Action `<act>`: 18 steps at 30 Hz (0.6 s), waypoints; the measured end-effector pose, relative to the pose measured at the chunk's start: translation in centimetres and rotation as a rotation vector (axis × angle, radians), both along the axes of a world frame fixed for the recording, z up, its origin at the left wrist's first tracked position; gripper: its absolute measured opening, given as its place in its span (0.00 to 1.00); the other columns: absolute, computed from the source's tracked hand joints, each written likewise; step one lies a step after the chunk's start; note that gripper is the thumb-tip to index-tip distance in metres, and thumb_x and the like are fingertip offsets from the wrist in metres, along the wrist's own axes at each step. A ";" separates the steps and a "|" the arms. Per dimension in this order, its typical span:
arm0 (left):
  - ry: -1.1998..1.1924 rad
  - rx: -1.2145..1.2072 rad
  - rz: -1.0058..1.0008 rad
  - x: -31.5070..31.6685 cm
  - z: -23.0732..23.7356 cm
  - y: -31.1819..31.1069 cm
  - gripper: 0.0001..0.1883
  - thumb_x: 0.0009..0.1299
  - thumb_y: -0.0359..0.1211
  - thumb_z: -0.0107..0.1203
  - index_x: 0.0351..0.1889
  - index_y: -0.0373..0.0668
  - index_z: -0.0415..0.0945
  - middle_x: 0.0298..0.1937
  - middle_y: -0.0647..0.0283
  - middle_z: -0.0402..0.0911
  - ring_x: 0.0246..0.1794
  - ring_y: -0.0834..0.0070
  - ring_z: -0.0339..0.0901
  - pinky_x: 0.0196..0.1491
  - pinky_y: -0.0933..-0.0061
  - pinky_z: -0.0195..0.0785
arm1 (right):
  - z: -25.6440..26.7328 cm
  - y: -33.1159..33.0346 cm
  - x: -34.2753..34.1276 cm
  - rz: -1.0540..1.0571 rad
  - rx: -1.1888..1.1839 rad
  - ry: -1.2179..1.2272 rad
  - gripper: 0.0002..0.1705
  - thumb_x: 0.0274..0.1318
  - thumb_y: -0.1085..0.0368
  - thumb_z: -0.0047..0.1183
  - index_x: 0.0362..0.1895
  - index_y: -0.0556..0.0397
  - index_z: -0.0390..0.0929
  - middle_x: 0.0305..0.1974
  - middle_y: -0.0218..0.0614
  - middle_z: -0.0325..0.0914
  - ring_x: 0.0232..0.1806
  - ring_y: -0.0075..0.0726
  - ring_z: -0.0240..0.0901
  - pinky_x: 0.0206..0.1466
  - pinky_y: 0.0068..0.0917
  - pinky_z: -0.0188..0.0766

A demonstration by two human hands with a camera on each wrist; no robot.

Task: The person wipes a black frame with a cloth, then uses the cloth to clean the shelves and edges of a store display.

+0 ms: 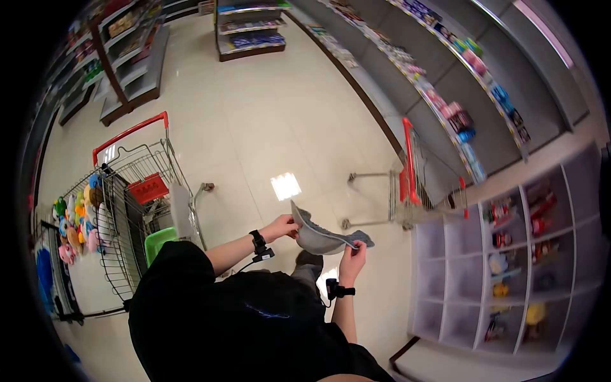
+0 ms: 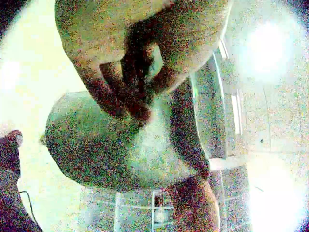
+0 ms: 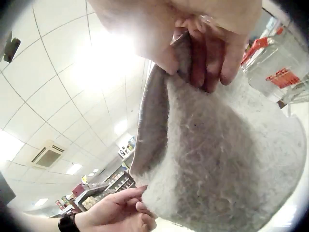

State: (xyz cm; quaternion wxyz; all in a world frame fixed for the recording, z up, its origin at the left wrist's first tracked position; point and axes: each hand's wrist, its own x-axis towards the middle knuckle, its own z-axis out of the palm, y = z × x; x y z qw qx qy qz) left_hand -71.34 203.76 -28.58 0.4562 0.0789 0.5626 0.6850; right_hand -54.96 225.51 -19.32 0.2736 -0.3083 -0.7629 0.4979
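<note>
Two grips: left hand (image 1: 282,228) and right hand (image 1: 352,261) pinch the fuzzy grey cloth (image 1: 320,242) near opposite ends, presumably so it spreads between them.

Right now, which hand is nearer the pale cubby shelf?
Right. The right hand grips the grey fuzzy piece at its end toward the cubby shelf, with a gap between; the left hand grips the opposite end, farther off.

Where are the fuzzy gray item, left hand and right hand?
Fuzzy gray item (image 3: 207,154), right wrist view: its furry side.
Left hand (image 1: 280,228), head view: the hand's middle.
Right hand (image 1: 352,262), head view: the hand's middle.
</note>
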 end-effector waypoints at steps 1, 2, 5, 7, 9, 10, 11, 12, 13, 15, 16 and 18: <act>-0.041 0.016 0.022 -2.3 0.1 0.0 0.16 0.78 0.35 0.58 0.58 0.36 0.77 0.46 0.60 0.85 0.39 0.74 0.86 0.45 0.70 0.82 | -0.6 1.0 -2.6 0.040 -0.003 -0.025 0.06 0.68 0.72 0.58 0.43 0.58 0.74 0.35 0.30 0.77 0.38 0.22 0.73 0.44 0.23 0.72; -0.059 0.031 0.041 -4.5 0.2 0.1 0.16 0.78 0.35 0.59 0.59 0.36 0.76 0.47 0.60 0.85 0.40 0.74 0.86 0.46 0.69 0.82 | -1.2 2.0 -5.5 0.082 -0.006 -0.049 0.06 0.67 0.73 0.58 0.44 0.59 0.74 0.37 0.33 0.79 0.41 0.23 0.78 0.48 0.24 0.75; -0.110 0.071 0.106 -11.1 0.6 -0.1 0.18 0.76 0.33 0.62 0.60 0.37 0.76 0.51 0.57 0.86 0.46 0.72 0.87 0.50 0.66 0.83 | -3.0 4.9 -14.5 0.167 -0.029 -0.037 0.06 0.67 0.73 0.58 0.43 0.59 0.74 0.36 0.33 0.79 0.40 0.24 0.78 0.48 0.25 0.75; -0.057 0.080 0.162 -15.4 0.2 -0.6 0.17 0.75 0.32 0.62 0.59 0.37 0.77 0.51 0.57 0.86 0.47 0.71 0.87 0.50 0.66 0.83 | -3.6 6.3 -20.8 0.266 -0.023 0.025 0.07 0.66 0.73 0.59 0.43 0.60 0.74 0.35 0.34 0.79 0.39 0.25 0.78 0.48 0.26 0.75; -0.037 0.071 0.251 -19.6 1.3 -0.3 0.15 0.75 0.31 0.63 0.57 0.36 0.79 0.51 0.57 0.86 0.48 0.69 0.87 0.51 0.66 0.83 | -4.2 7.2 -28.1 0.381 -0.065 0.027 0.07 0.66 0.73 0.59 0.43 0.60 0.74 0.35 0.34 0.79 0.39 0.27 0.78 0.48 0.26 0.76; -0.052 0.052 0.285 -21.7 0.6 -0.6 0.20 0.74 0.32 0.64 0.61 0.37 0.76 0.50 0.57 0.87 0.47 0.69 0.87 0.51 0.66 0.83 | -3.6 7.3 -31.9 0.445 -0.084 0.024 0.07 0.65 0.73 0.59 0.43 0.60 0.74 0.35 0.34 0.79 0.39 0.27 0.77 0.48 0.26 0.76; -0.055 0.017 0.331 -23.2 0.1 -1.2 0.19 0.74 0.32 0.64 0.61 0.38 0.77 0.50 0.56 0.87 0.47 0.69 0.87 0.51 0.66 0.83 | -2.9 7.1 -35.7 0.513 -0.039 0.007 0.07 0.65 0.73 0.59 0.43 0.60 0.74 0.36 0.36 0.79 0.40 0.29 0.78 0.49 0.28 0.76; -0.047 -0.021 0.379 -24.9 -0.2 -2.0 0.18 0.74 0.32 0.64 0.60 0.38 0.79 0.49 0.56 0.87 0.47 0.69 0.86 0.51 0.66 0.83 | -3.0 6.7 -39.4 0.585 -0.011 0.004 0.08 0.65 0.73 0.60 0.43 0.60 0.74 0.36 0.37 0.80 0.40 0.30 0.78 0.49 0.28 0.76; -0.048 -0.018 0.424 -26.0 -0.3 -2.5 0.18 0.74 0.32 0.64 0.59 0.39 0.80 0.49 0.56 0.87 0.47 0.69 0.86 0.52 0.65 0.83 | -3.4 6.5 -42.4 0.660 0.019 0.002 0.08 0.64 0.72 0.60 0.43 0.60 0.74 0.36 0.37 0.80 0.40 0.30 0.78 0.50 0.28 0.76; -0.008 -0.046 0.535 -27.9 0.6 -3.9 0.16 0.74 0.31 0.62 0.59 0.39 0.81 0.48 0.57 0.88 0.47 0.69 0.87 0.51 0.65 0.83 | -4.7 4.9 -48.5 0.798 -0.020 0.040 0.09 0.64 0.72 0.60 0.43 0.59 0.73 0.36 0.39 0.80 0.39 0.32 0.78 0.51 0.30 0.76; -0.018 -0.137 0.584 -29.1 -1.6 -4.6 0.15 0.75 0.32 0.61 0.58 0.39 0.81 0.48 0.58 0.88 0.47 0.69 0.86 0.51 0.66 0.83 | -5.1 3.8 -51.1 0.863 -0.048 0.012 0.08 0.64 0.73 0.59 0.43 0.59 0.73 0.36 0.37 0.79 0.39 0.29 0.77 0.50 0.28 0.75; 0.086 -0.217 0.677 -31.0 -3.0 -6.3 0.14 0.75 0.33 0.62 0.56 0.39 0.81 0.47 0.59 0.88 0.48 0.71 0.85 0.49 0.69 0.83 | -5.3 1.6 -56.6 0.989 -0.081 -0.045 0.07 0.64 0.74 0.57 0.42 0.58 0.72 0.36 0.32 0.77 0.40 0.23 0.75 0.49 0.23 0.74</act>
